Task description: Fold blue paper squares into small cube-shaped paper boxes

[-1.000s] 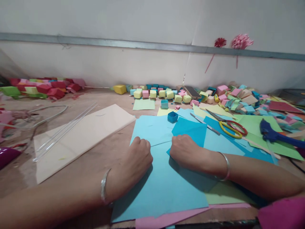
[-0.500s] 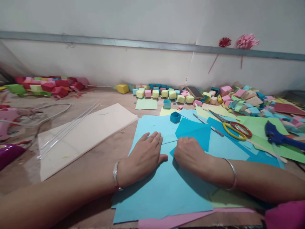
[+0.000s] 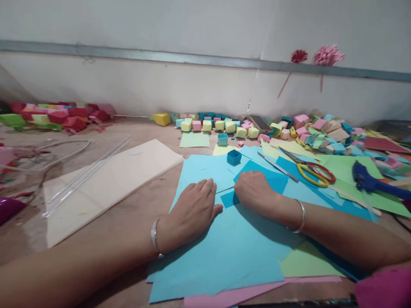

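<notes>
Near the centre, I see the left hand flat on light-blue paper, apart from the curled right hand, whose grip I cannot tell, over the dark-blue sheet. Slipping toward eleven o'clock, that fist could knock the small box.

This looks like a craft workshop. Big flat light-blue paper sheets lie on a brown table. I see metal scissors with red and yellow handles, a dark-blue glue gun and a heap of little coloured paper boxes. One red flower and one puffy pink flower are up on the white wall.
</notes>
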The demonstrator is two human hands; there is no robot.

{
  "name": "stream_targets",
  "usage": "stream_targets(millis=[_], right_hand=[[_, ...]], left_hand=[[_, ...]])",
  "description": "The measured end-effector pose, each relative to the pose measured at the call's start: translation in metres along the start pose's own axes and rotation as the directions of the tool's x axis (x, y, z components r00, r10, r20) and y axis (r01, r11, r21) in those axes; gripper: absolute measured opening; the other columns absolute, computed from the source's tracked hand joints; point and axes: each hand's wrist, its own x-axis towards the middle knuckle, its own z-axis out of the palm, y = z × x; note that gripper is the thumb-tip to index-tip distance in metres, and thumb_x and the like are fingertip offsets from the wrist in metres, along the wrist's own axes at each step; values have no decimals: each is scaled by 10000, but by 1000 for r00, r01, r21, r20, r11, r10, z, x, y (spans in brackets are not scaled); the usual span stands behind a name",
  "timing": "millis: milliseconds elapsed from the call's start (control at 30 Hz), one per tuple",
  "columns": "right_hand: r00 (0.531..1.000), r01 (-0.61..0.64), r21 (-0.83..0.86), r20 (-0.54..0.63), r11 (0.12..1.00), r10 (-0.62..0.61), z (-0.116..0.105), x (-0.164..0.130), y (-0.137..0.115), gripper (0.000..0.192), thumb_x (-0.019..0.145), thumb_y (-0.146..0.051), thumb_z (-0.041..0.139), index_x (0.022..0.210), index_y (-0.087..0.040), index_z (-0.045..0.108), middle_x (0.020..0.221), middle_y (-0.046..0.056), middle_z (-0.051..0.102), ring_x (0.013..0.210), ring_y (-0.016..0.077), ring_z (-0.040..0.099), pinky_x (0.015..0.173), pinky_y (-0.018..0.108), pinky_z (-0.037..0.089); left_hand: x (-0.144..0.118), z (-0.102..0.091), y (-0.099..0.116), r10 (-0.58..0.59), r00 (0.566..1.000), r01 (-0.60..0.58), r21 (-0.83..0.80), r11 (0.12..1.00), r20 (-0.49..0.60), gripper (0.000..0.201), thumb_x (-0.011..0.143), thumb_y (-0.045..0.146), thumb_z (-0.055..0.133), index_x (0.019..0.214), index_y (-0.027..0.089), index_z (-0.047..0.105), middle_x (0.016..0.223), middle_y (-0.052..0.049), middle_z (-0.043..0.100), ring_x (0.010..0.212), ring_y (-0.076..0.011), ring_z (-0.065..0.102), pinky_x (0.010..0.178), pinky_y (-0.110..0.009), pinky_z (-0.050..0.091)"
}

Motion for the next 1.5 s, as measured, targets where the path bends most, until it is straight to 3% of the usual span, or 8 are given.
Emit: stream_targets(millis=[167, 300, 500, 700, 900, 1167, 1400, 1500], right_hand=[[982, -48, 33, -184, 998, 53, -4, -2, 1, 269, 837, -9, 414, 918, -92, 657, 836, 151, 647, 781, 264, 611, 582, 317, 316], [952, 23, 280, -298, 960, 64, 1, 3, 4, 312, 868, -39, 378, 1036, -128, 625, 914, 115, 637, 835, 231, 590, 615, 307, 347], [821, 204, 578, -540, 790, 183, 8, 11, 14, 194, 904, -173, 437, 923, -142, 627, 869, 66, 596, 816, 171, 547, 719, 282, 397], [898, 255, 628, -436, 736, 61, 8, 10, 14, 118, 763, -95, 550, 734, -159, 644, 712, 10, 530, 708, 132, 514, 652, 251, 368], [953, 211, 581, -302, 786, -33, 20, 13, 17, 229, 769, -74, 507, 820, -192, 697, 806, 32, 577, 787, 153, 538, 666, 258, 353], [966, 186, 563, -253, 805, -47, 20, 16, 19, 262, 802, -75, 466, 868, -184, 695, 868, 51, 626, 847, 173, 564, 715, 268, 380], [967, 196, 588, -249, 784, -55, 22, 19, 21, 293, 811, -65, 457, 870, -175, 721, 880, 61, 658, 832, 169, 577, 746, 270, 401], [965, 202, 590, -256, 782, -56, 21, 19, 21, 292, 805, -54, 458, 856, -167, 723, 888, 65, 664, 824, 168, 579, 734, 270, 401]], left_hand=[[4, 11, -10, -37, 990, 28, -61, 998, -139, 446, 956, 196, 414, 1399, 143, 400, 1019, -110, 615, 872, -267, 569, 741, -424, 488], [6, 16, -19, -63, 968, 38, -105, 994, -243, 490, 921, 141, 443, 1404, 105, 368, 997, -111, 595, 858, -253, 540, 751, -407, 474], [7, 11, -22, -30, 985, 14, -97, 995, -169, 189, 894, 81, 447, 881, 146, 625, 874, -83, 601, 755, -227, 536, 675, -365, 432], [6, 7, -19, -10, 987, -13, -141, 990, -159, 319, 969, 360, 454, 819, 154, 646, 861, -81, 634, 757, -230, 549, 687, -380, 417], [4, 5, -16, 27, 990, -42, -107, 993, -140, 193, 952, 208, 458, 957, 193, 650, 862, -55, 625, 761, -222, 533, 677, -364, 382], [2, 3, -14, 86, 966, -135, -191, 972, -245, 189, 907, 255, 500, 992, 164, 642, 923, -96, 597, 787, -229, 503, 681, -370, 384], [-3, 5, -18, 303, 833, -436, -211, 875, -463, 282, 778, 1, 401, 802, 176, 620, 911, -61, 657, 859, -197, 563, 750, -341, 412], [-7, 7, -20, 263, 878, -390, -279, 878, -399, 297, 767, -12, 380, 737, 174, 609, 779, -37, 656, 732, -166, 572, 668, -293, 421]])
